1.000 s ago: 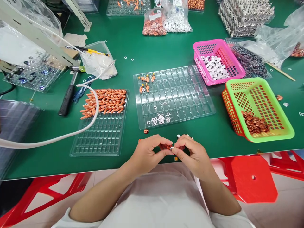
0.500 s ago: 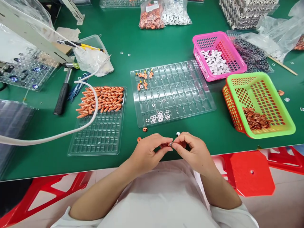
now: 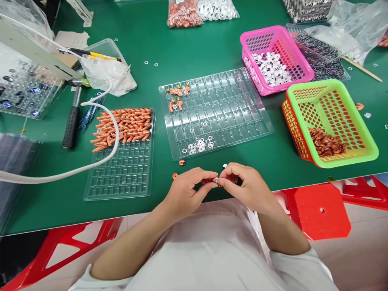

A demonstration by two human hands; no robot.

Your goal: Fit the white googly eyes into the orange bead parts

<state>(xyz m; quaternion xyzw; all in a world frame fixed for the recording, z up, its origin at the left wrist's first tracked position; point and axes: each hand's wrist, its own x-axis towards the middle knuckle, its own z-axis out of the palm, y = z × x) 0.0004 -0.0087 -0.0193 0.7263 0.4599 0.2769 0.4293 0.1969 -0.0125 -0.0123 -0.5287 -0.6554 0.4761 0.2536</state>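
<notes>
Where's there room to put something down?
Bare table between the bags and middle tray, left of the pink basket, and a smaller patch between that tray and green basket. The left is crowded: hammer, white tube, orange pieces.

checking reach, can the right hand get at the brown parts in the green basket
Probably yes: the brown parts lie in an open-topped basket, though the right hand pinches a small piece.

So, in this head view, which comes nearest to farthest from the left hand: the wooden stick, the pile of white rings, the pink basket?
From the left hand, which pinches a small piece:
1. Pile of white rings: just beyond, on the clear tray.
2. Pink basket: farther back, to the right.
3. Wooden stick: farthest, at far right.
</notes>
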